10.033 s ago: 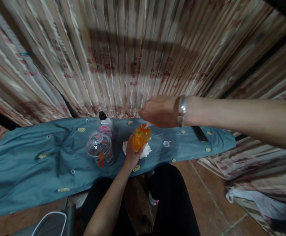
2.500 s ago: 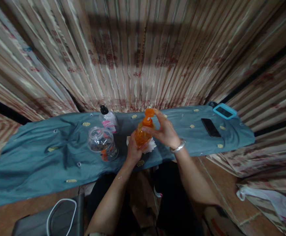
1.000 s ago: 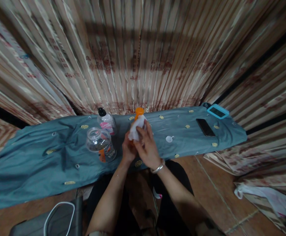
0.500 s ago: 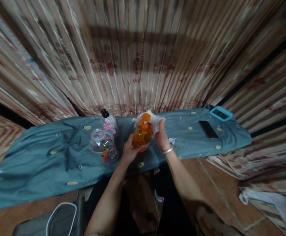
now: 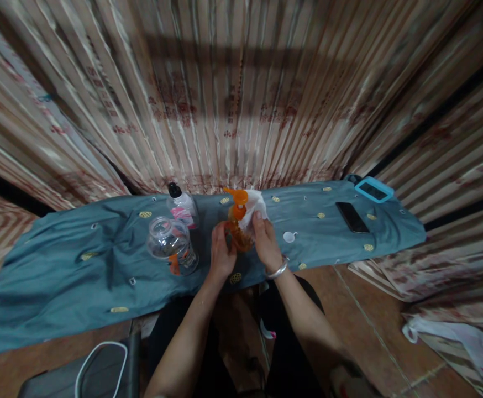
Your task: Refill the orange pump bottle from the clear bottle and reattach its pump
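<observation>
An orange pump bottle (image 5: 240, 235) with an amber see-through body stands between my two hands, its spout pointing left. My left hand (image 5: 222, 251) grips the bottle's left side with bent fingers. On the other side, my right hand (image 5: 266, 240), with a silver bangle at the wrist, presses a white tissue (image 5: 255, 207) against the bottle. The tissue covers part of the bottle's right side and the back of the pump. Left of my hands stand a clear plastic jar (image 5: 167, 246) with an orange label and a clear bottle (image 5: 183, 207) with a black cap and pink label.
A blue-green cloth with yellow prints (image 5: 113, 249) covers the long surface. Right of my hands lie a small white scoop (image 5: 289, 237), a black phone (image 5: 352, 217) and a blue-framed device (image 5: 374, 190). Striped curtains (image 5: 233, 99) hang behind. A grey case (image 5: 100, 370) is at lower left.
The orange pump bottle has turned so its spout points left, and it sits slightly lower. My right hand has moved left and closer with the tissue, uncovering the white scoop.
</observation>
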`<state>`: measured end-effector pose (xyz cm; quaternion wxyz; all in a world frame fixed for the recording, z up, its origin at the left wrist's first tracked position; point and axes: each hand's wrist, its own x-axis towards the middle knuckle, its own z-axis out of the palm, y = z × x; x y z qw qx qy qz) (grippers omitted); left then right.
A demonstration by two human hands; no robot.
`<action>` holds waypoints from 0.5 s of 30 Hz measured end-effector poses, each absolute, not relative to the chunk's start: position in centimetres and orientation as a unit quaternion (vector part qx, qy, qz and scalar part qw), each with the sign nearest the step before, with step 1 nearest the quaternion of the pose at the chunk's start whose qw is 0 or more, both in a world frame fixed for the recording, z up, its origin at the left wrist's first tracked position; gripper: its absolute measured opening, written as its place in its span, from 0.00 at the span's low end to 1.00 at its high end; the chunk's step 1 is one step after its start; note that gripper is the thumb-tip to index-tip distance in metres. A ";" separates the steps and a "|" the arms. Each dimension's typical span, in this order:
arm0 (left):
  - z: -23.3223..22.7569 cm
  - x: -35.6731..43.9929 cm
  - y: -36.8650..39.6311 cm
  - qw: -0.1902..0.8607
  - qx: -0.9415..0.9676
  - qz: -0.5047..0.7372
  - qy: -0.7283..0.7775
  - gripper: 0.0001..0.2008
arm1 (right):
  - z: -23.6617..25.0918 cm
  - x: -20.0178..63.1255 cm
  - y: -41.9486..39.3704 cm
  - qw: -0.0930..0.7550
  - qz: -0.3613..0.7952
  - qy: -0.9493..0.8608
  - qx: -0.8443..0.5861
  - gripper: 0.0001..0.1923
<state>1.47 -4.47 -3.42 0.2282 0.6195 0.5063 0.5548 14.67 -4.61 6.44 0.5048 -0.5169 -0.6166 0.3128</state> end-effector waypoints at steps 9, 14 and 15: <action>-2.9 2.4 -4.1 0.266 0.609 0.555 0.501 0.38 | 3.8 14.3 0.2 0.530 0.394 -0.544 -0.518 0.28; -2.8 2.3 -4.1 0.325 0.592 0.547 0.495 0.36 | -1.1 15.2 1.7 0.546 0.446 -0.477 -0.525 0.21; -2.8 2.4 -4.2 0.337 0.582 0.548 0.497 0.38 | -2.1 15.2 1.2 0.549 0.448 -0.471 -0.526 0.20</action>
